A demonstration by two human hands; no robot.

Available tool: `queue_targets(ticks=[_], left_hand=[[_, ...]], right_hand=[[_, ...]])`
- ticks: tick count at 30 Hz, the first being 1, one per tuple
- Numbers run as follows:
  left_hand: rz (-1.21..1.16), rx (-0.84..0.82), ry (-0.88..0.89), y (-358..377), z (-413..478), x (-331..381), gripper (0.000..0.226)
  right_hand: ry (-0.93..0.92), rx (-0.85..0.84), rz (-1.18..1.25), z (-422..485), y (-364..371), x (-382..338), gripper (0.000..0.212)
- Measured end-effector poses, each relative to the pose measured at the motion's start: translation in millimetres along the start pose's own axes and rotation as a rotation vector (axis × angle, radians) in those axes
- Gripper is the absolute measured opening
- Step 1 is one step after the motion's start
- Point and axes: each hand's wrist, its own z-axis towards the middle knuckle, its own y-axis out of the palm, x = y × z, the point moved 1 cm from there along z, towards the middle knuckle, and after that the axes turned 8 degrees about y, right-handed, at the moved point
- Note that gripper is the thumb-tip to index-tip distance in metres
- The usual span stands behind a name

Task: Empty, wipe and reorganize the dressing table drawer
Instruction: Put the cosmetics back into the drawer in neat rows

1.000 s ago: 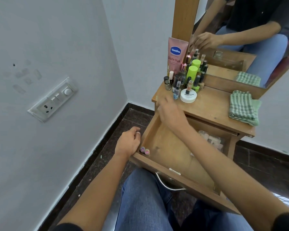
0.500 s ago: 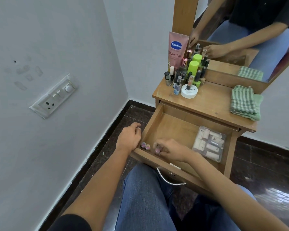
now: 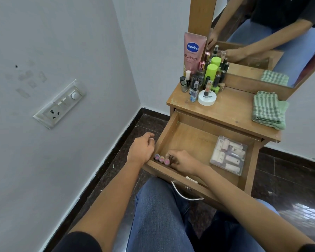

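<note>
The drawer (image 3: 189, 140) is standing pulled out below the tabletop (image 3: 231, 108). In its front left corner three small bottles (image 3: 161, 158) are standing in a row, and the right hand (image 3: 184, 161) is pinching the rightmost one with curled fingers. The left hand (image 3: 141, 149) is gripping the drawer's left wall. A clear box (image 3: 228, 154) of tubes is lying at the drawer's right side. A green cloth (image 3: 268, 110) is lying folded on the tabletop.

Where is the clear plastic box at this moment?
In the head view, the clear plastic box lies at the right side of the drawer, right of the right hand.
</note>
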Motion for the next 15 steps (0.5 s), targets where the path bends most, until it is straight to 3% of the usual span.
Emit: queue_targets(ticks=[7,11,15], left_hand=[[0.01,-0.007,-0.003,0,0,-1,0.033],[0.025,-0.016,0.003,0,1,-1,0.033],[0.016,-0.015,0.008,0,0,0,0.034]], right_hand=[[-0.021,0.073,-0.246,-2,-3,1,0.034],[-0.08,0.501,-0.157,-6,-54,-18,0.027],[-0.062,0.859,0.063,2,-119,-34,0.038]])
